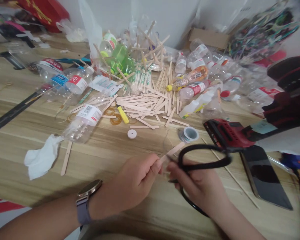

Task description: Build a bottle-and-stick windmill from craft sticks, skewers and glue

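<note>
So the left hand point(132, 185) has a wooden craft stick point(172, 151) pinched between thumb and fingers, close to the near edge of the tabletop point(110, 156). The right hand point(200, 188) is clamped around black-handled scissors point(202, 160), right up against the stick. The blades are hidden, so I can't tell if they're biting it. The big stick pile point(145, 106) and plastic bottles point(82, 123) sit toward the far edge, with a phone point(265, 176) off to the right.

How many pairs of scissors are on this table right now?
1: black-handled scissors held in the right hand, beside the stick in the left hand. Clutter may hide others.
</note>
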Motion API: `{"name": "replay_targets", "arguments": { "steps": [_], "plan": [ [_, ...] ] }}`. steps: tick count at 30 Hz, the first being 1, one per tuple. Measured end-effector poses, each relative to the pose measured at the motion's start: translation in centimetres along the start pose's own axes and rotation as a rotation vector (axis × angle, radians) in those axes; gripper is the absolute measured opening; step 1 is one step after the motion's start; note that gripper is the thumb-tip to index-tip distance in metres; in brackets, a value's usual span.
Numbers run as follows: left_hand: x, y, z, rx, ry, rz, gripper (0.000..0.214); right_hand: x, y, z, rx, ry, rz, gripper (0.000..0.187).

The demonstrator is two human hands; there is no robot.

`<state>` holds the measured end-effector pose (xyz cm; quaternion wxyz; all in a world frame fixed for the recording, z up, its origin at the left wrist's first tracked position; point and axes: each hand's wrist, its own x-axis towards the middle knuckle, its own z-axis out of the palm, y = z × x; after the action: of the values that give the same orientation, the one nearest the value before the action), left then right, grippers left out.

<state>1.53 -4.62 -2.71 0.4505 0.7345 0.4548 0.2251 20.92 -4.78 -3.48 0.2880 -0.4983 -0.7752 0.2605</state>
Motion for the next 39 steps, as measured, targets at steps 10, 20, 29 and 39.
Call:
{"name": "replay_targets", "arguments": {
  "steps": [10, 20, 29, 39],
  "plan": [
    [0.0, -0.1, 0.1, -0.01, 0.015, 0.045, 0.032, 0.0, -0.1, -0.2, -0.054, 0.003, -0.119, 0.035],
    [-0.5, -0.2, 0.3, 0.159, 0.193, 0.087, 0.031, -1.4, -0.5, -0.1, -0.09, 0.284, 0.114, 0.044],
    [-0.5, -0.2, 0.8, 0.183, 0.138, 0.045, 0.029, -0.5, -0.4, 0.4, -0.066, 0.198, 0.022, 0.036],
    [-0.4, -0.4, 1.0, 0.267, 0.119, 0.047, 0.028, -0.4, -0.3, 0.7, -0.022, 0.11, 0.163, 0.039]
  ]
}}
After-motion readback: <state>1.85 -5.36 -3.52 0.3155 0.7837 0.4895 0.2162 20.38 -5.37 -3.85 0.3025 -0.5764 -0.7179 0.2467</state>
